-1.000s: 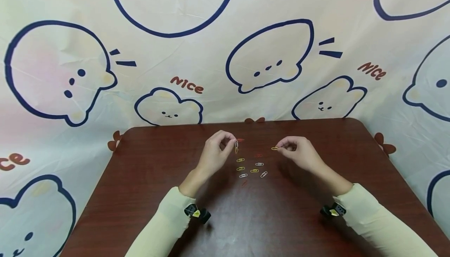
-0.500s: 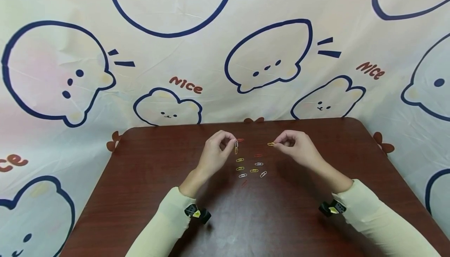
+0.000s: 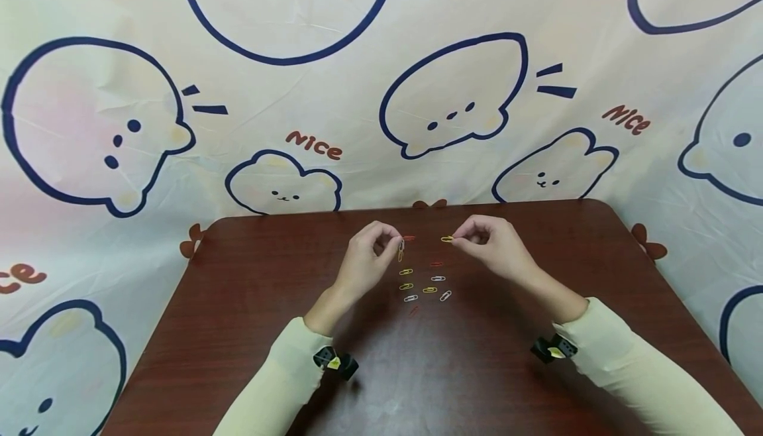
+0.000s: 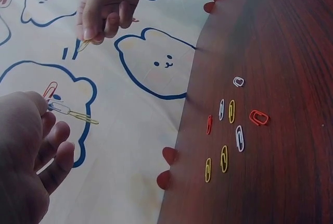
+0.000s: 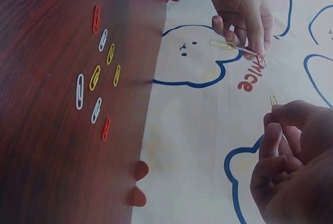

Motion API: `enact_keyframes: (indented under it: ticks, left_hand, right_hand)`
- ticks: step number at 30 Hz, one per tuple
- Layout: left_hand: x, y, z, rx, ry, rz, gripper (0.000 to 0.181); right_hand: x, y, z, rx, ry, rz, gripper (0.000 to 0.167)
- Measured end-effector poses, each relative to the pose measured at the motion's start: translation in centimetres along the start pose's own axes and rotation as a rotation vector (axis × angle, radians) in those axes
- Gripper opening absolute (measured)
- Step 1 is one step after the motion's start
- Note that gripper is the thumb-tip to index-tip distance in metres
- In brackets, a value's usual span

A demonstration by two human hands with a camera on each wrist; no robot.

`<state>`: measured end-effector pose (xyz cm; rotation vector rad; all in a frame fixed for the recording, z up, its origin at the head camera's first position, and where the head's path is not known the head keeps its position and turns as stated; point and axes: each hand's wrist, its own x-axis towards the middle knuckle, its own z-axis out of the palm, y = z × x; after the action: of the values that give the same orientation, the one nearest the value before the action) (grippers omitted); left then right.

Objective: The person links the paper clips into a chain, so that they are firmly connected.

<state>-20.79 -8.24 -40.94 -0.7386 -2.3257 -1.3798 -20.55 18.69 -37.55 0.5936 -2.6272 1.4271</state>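
My left hand pinches a short linked chain of paper clips above the table. In the left wrist view a red clip points up from the fingertips, and a white clip joined to a yellow clip sticks out sideways. Across from it, my right hand pinches one yellow clip by its end, its free end toward the left hand. A gap separates this clip from the chain; the right wrist view shows it upright at the fingertips.
Several loose clips in yellow, white and red, among them a yellow one and a red one, lie on the brown table below and between the hands. Behind the table hangs a cloth printed with cartoon outlines.
My right hand has moved left and slightly toward the table's far edge with its yellow clip, narrowing the distance to the chain. My left hand has stayed almost still.
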Motion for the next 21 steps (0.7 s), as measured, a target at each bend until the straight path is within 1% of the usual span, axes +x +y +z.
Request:
enact_keyframes:
  ticks: [4, 9, 21]
  left_hand:
    - [0.1, 0.1, 0.1, -0.002, -0.006, -0.003, 0.005]
    - [0.1, 0.2, 0.1, -0.001, -0.012, -0.012, 0.005]
    - [0.3, 0.5, 0.4, -0.001, -0.016, -0.002, 0.004]
  right_hand:
    - [0.3, -0.5, 0.4, 0.005, 0.009, -0.019, 0.008]
    - [0.6, -0.9, 0.9, 0.018, 0.009, -0.012, 0.004]
    - [1.5, -2.4, 2.5, 0.049, -0.021, -0.043, 0.004]
